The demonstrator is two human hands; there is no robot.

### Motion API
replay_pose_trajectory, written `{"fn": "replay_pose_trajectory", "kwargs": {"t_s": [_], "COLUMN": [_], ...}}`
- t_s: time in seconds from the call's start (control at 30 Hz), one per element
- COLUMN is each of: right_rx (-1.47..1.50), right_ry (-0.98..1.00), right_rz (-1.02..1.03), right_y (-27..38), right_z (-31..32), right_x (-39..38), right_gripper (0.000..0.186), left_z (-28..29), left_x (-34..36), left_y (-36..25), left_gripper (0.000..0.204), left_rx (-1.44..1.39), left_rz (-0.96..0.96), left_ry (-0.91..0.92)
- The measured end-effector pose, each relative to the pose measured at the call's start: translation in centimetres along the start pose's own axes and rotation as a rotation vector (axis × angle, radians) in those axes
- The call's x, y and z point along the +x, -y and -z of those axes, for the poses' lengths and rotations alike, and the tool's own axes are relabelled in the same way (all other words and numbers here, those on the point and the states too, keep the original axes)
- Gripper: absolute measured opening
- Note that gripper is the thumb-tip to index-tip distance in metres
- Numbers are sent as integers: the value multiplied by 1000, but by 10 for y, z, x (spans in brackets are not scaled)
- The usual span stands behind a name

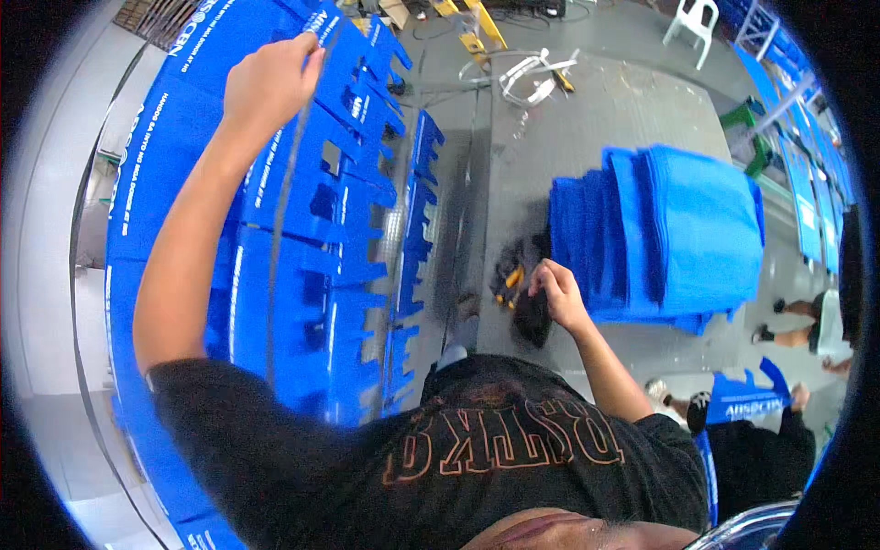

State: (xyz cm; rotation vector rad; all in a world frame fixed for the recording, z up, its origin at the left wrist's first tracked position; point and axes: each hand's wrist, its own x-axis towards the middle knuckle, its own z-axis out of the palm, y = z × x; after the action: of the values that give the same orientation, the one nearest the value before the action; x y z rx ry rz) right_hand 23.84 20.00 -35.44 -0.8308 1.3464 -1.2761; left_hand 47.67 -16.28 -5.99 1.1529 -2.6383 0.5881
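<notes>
Blue fabric bags (284,197) with white print and cut-out handles lie in overlapping rows along my left side. Over their far end reaches my left hand (270,82), its fingers closed in a pinch by a bag's edge. Whatever is between those fingertips is too small to make out. My right hand (557,291) is held in front of me with curled fingers and nothing visible in them. Just beyond it, to the right, a thick stack of blue fabric sheets or bags (701,234) rests on a grey board (632,105).
A thin dark cord (286,183) runs over the bag rows. White straps (536,78) lie on the board's far end, near a yellow ladder (481,32). A white plastic chair (692,27) stands far right. At the lower right, a co-worker in black (761,449) holds a blue bag (747,399).
</notes>
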Motion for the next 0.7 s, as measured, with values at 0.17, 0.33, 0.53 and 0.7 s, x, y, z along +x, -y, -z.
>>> {"fn": "replay_pose_trajectory", "kwargs": {"t_s": [0.17, 0.33, 0.53, 0.7], "right_rx": [-148, -255, -230, -194], "right_ry": [2, -99, -99, -53], "right_rz": [7, 18, -59, -191], "right_y": [-7, -13, -65, -88], "right_z": [156, 240, 241, 145], "right_x": [-288, -499, -635, -617], "right_gripper": [42, 48, 40, 32], "left_z": [150, 249, 234, 176], "left_x": [-201, -392, -552, -579], "left_y": [-296, -487, -551, -481], "left_gripper": [14, 12, 14, 14], "left_rx": [-421, -561, -961, -1166], "left_rz": [-281, -493, -32, 482], "left_ry": [76, 245, 211, 99]}}
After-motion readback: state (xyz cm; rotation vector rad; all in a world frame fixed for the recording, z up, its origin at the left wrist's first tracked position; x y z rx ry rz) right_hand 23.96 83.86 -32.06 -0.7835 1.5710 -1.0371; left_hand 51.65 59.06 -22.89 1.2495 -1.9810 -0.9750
